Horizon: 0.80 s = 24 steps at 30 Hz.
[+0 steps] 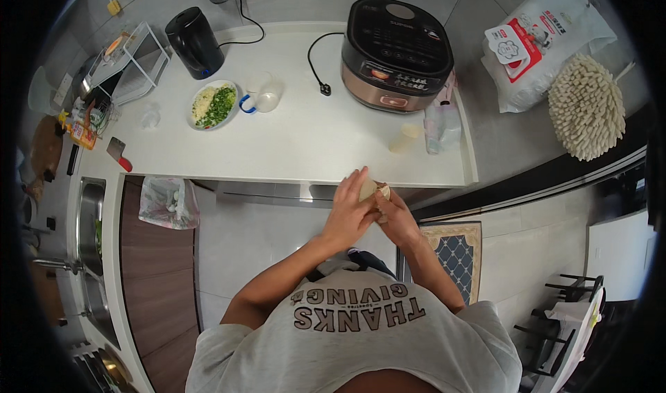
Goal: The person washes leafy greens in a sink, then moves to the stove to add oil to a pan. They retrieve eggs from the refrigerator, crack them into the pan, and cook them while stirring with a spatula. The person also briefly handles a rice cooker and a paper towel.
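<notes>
My left hand [349, 211] and my right hand [398, 216] meet just in front of the counter's front edge. Between them they hold a small pale beige item [368, 189], partly hidden by the fingers; I cannot tell what it is. Beyond them on the white counter [250, 153] stand a pale translucent cup [405, 137] and a black rice cooker [398, 55]. Further left are a clear glass cup with a blue handle [266, 100] and a white plate [213, 105] of chopped green and pale pieces.
A black kettle [194, 43] stands at the back left. A cleaver with a red handle [119, 153] lies near the left corner, above a lined waste bin [169, 203]. The sink [91, 226] is at far left. A loose plug [325, 89] lies mid-counter. A chenille hand-towel ball [587, 107] hangs at right.
</notes>
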Available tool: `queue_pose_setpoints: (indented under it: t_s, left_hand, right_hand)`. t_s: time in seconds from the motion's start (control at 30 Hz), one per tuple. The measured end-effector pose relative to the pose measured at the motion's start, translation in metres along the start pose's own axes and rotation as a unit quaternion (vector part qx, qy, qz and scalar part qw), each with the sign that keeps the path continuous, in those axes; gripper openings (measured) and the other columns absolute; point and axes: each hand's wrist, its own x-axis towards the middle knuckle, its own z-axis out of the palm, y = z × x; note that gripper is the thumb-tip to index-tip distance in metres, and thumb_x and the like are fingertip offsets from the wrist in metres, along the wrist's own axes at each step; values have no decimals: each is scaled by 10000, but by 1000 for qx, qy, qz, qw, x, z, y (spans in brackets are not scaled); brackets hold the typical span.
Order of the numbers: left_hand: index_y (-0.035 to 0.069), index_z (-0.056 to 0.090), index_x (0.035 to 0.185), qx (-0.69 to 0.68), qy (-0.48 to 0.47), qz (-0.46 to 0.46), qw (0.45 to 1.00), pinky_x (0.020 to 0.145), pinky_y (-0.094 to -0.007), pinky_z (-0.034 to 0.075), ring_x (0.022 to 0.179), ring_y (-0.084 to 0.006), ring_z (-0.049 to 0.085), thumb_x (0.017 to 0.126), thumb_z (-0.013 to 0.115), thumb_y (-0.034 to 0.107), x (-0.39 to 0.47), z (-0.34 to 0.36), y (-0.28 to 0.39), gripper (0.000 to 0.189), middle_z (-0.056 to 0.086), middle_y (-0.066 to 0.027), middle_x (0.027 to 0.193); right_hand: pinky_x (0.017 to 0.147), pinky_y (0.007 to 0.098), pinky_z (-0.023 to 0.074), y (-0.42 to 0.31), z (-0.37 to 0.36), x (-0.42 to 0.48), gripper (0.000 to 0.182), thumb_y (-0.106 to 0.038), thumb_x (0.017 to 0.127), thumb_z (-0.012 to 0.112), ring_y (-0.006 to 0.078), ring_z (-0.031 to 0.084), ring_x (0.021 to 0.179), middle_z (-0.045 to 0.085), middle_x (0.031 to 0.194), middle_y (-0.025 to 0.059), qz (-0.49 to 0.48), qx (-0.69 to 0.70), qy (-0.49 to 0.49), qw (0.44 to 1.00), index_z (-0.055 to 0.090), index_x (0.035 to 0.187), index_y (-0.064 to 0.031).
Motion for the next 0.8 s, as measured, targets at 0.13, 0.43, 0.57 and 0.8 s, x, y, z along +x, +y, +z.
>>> queue_pose_setpoints:
  t_s: [0.13, 0.43, 0.57, 0.8]
  left_hand:
    - [78, 395, 1274, -145, 87, -141, 976, 1002, -429, 228, 1241, -380, 240, 778, 604, 235, -1, 7, 30, 562, 234, -226, 1361]
    - [90, 437, 1236, -206, 150, -454, 854, 922, -374, 369, 1154, -279, 400, 846, 532, 320, -106, 57, 54, 462, 408, -159, 1255]
    - [93, 442, 1232, -190, 259, -522, 790, 924, -378, 374, 1149, -277, 404, 850, 518, 345, -152, 49, 94, 463, 412, -156, 1249]
    - [76, 459, 1209, -62, 417, -517, 745, 925, -370, 366, 1130, -281, 415, 832, 541, 336, -254, 34, 156, 466, 433, -170, 1227]
  right_hand:
    - [597, 256, 459, -40, -65, 14, 271, -185, 914, 429, 128, 558, 681, 568, 887, 75, -175, -288, 104, 936, 464, 1145, -46]
    - [983, 490, 221, -99, -187, 70, 718, -375, 727, 635, 442, 247, 1204, 265, 1276, 338, -352, -751, 206, 519, 356, 1277, -7]
    - [964, 452, 266, -82, -132, 59, 550, -268, 802, 588, 377, 296, 1198, 328, 1276, 271, -412, -623, 164, 645, 397, 1248, -10]
    - [872, 338, 362, 72, 20, -7, 426, -145, 810, 572, 277, 409, 1121, 402, 1244, 160, -296, -533, -325, 723, 444, 1195, -17]
